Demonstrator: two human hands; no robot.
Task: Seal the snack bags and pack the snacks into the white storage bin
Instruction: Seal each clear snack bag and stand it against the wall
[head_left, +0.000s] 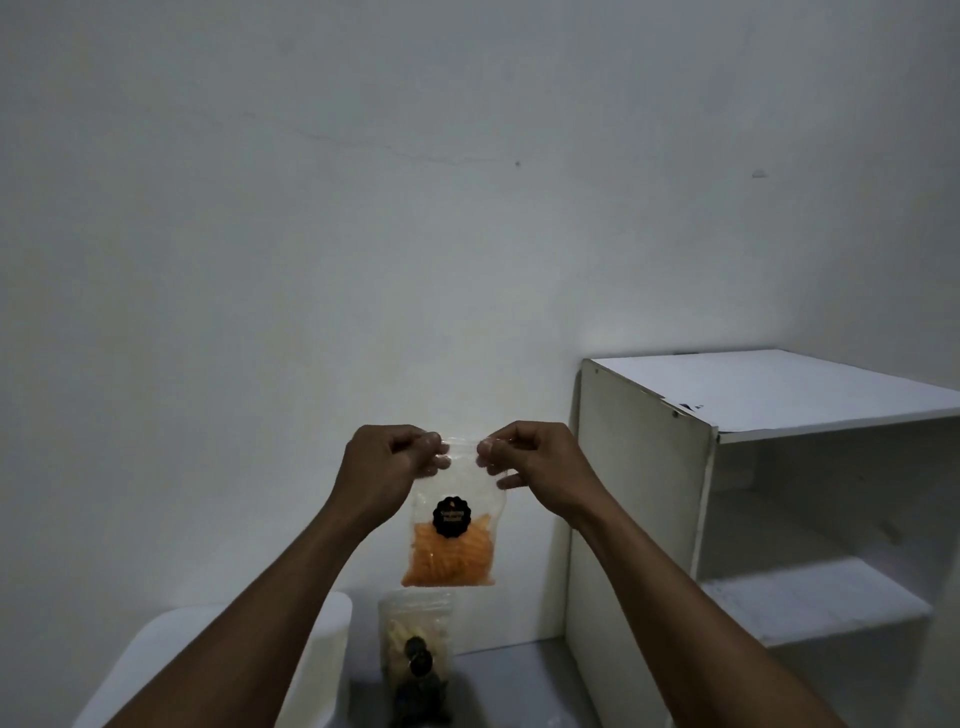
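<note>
Orange snack bag (451, 525) hangs sealing-in-progress, both hands' fingers (435, 446) pinching its zip; next, likely white storage bin (317, 670) at seven o'clock.

Open air above and left, up to the wall (363, 208); white shelf unit (644, 493) blocks right; storage bin (332, 639) and pale snack bag (415, 623) crowd below.

A dim, bare white wall (363, 208) backs a white open shelf unit (753, 493) standing on what seems grey floor (519, 686).
</note>
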